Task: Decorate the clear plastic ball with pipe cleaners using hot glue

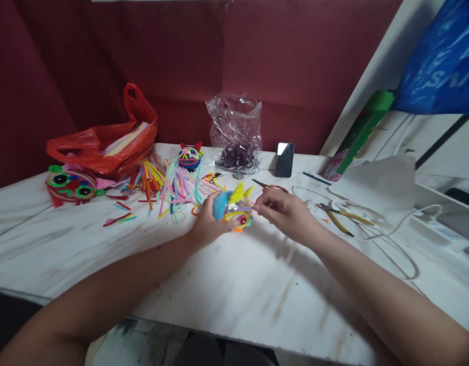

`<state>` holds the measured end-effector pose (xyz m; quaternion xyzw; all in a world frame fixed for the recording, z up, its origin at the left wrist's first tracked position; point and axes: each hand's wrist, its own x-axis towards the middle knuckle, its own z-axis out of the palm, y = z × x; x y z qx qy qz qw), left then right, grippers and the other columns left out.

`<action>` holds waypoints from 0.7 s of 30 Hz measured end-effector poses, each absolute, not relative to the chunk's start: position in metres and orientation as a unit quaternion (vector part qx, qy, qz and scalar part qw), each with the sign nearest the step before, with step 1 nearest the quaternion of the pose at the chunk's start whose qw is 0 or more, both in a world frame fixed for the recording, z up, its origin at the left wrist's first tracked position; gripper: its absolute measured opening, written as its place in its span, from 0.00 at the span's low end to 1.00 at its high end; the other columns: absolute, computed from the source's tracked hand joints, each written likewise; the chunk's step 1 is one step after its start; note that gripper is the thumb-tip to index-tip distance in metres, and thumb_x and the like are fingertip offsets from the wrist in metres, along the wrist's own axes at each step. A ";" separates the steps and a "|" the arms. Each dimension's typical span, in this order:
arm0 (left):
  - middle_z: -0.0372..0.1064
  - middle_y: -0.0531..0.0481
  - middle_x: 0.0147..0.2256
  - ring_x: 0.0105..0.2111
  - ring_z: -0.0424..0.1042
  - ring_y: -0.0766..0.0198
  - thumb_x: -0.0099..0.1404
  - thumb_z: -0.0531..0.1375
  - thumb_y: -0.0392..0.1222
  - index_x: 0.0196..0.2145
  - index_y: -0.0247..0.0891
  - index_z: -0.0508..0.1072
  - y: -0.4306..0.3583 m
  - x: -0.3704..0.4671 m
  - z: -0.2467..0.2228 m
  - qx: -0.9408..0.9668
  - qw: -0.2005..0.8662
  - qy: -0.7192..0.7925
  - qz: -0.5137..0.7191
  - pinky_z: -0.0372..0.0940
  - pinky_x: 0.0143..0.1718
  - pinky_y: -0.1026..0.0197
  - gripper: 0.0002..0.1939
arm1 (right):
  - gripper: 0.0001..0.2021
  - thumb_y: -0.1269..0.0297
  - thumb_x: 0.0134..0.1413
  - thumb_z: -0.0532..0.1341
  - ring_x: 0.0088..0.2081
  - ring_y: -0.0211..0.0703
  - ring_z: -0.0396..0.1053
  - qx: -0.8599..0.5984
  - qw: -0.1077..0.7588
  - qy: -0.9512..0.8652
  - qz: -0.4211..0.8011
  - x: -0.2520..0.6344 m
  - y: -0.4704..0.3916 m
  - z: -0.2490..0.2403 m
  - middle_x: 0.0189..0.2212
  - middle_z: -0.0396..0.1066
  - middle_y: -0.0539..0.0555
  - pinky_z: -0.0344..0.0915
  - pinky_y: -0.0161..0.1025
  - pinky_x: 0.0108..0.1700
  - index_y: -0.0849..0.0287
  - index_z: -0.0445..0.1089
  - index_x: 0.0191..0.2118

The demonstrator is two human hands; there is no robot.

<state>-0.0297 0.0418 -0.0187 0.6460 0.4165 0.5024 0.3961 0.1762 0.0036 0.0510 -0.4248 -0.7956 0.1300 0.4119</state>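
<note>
My left hand (209, 222) is wrapped round a small craft ball (221, 204) covered in blue fuzzy strands, with yellow ears, a red eye and an orange bit below. From the right, my right hand (277, 207) pinches the end of a thin purple pipe cleaner (244, 209), whose other end lies against the ball's front. Just behind my right hand lie red-handled scissors (270, 187), partly covered by it. Loose pipe cleaners (184, 189) in many colours are heaped beyond my left hand.
At the left are a red plastic bag (100, 145) and a finished-looking face ball (71, 184). Another face ball (190, 157), a clear bag (236, 134) and a phone (284, 160) stand at the back. Yellow-handled pliers (339, 219) and a white cable (398, 231) lie to the right.
</note>
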 end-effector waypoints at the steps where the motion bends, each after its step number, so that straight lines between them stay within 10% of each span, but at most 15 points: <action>1: 0.64 0.40 0.52 0.53 0.65 0.47 0.44 0.71 0.43 0.57 0.39 0.60 0.040 -0.028 -0.022 0.662 0.376 0.409 0.503 0.65 0.52 0.48 0.44 | 0.07 0.65 0.56 0.59 0.26 0.36 0.65 -0.421 0.401 -0.801 0.139 0.173 0.004 0.048 0.25 0.69 0.50 0.61 0.33 0.29 0.59 0.67 0.28; 21: 0.60 0.38 0.52 0.55 0.60 0.47 0.45 0.70 0.44 0.56 0.38 0.57 0.033 -0.019 -0.023 0.759 0.186 0.423 0.459 0.59 0.56 0.44 0.43 | 0.06 0.73 0.55 0.57 0.27 0.37 0.67 -0.398 0.314 -0.862 0.014 0.163 0.000 0.034 0.26 0.68 0.52 0.61 0.33 0.30 0.59 0.68 0.29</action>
